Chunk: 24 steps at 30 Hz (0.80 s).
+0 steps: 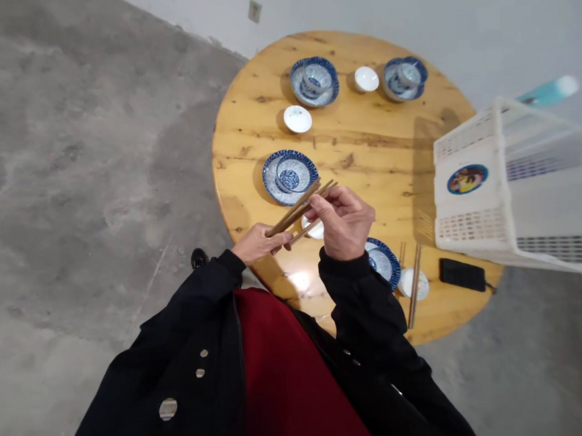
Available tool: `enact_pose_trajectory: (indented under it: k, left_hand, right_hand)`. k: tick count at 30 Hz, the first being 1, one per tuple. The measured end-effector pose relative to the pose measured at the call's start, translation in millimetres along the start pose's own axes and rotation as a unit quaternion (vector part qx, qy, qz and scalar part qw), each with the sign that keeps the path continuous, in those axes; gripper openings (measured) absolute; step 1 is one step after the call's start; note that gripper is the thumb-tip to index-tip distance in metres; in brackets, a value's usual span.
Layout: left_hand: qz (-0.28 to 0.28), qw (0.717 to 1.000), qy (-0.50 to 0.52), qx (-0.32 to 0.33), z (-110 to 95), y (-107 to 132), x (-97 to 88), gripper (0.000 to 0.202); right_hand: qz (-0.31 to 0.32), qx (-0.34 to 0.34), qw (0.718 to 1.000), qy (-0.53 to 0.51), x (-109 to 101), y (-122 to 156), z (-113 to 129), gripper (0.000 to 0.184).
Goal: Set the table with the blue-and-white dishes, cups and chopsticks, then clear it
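I stand at a round wooden table (356, 147). My left hand (260, 241) is closed around the lower ends of several brown chopsticks (297, 207). My right hand (341, 220) pinches the same bundle nearer its upper ends, above a small white dish (314, 228). Just beyond the tips sits a blue patterned plate with a bowl on it (289, 175). Another blue plate (386, 262) lies by my right wrist, partly hidden by the sleeve.
A pair of chopsticks (413, 277) rests across a small white dish at the near right. A black phone (462, 274) lies by the edge. A white plastic basket (515, 186) stands on the right. Two more blue plate sets (314, 81) (405, 77) and white dishes (297, 118) (365, 78) sit farther back.
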<state>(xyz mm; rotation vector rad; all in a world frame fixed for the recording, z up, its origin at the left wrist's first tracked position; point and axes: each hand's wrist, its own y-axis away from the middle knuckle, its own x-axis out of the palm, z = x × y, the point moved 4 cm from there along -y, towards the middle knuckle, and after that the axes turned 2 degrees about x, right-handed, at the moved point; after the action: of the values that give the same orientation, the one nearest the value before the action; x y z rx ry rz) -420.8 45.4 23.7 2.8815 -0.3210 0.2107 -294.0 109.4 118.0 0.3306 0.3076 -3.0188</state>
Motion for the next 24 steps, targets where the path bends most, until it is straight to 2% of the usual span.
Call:
enact_pose_trajectory:
  k: [4,8,12,14,17,19,24]
  left_hand:
    - [0.007,0.998,0.062,0.005,-10,17,2.9,0.068]
    - [0.034,0.993,0.107,-0.022,-10,25,0.2,0.070]
    - [0.065,0.987,0.145,-0.026,-10,27,-14.2,0.069]
    - [0.057,0.984,0.164,-0.028,-10,27,-26.4,0.066]
    - [0.001,0.982,0.187,-0.028,-9,27,-52.0,0.064]
    - [-0.064,0.980,0.187,-0.005,-11,28,-76.0,0.062]
    - [-0.258,0.958,0.108,0.055,-13,52,-157.9,0.052]
  right_hand:
    - [0.027,0.035,0.998,-0.041,7,-8,-5,0.038]
    - [0.029,0.055,0.996,-0.059,16,-9,-10,0.038]
    - [0.020,0.068,0.995,-0.075,26,-11,-11,0.037]
    - [0.020,0.065,0.994,-0.087,34,-14,-10,0.035]
    - [0.020,0.047,0.995,-0.091,50,-18,-3,0.035]
    - [0.008,0.033,0.996,-0.087,61,-22,3,0.034]
    - [-0.084,-0.001,0.994,-0.066,69,-39,12,0.031]
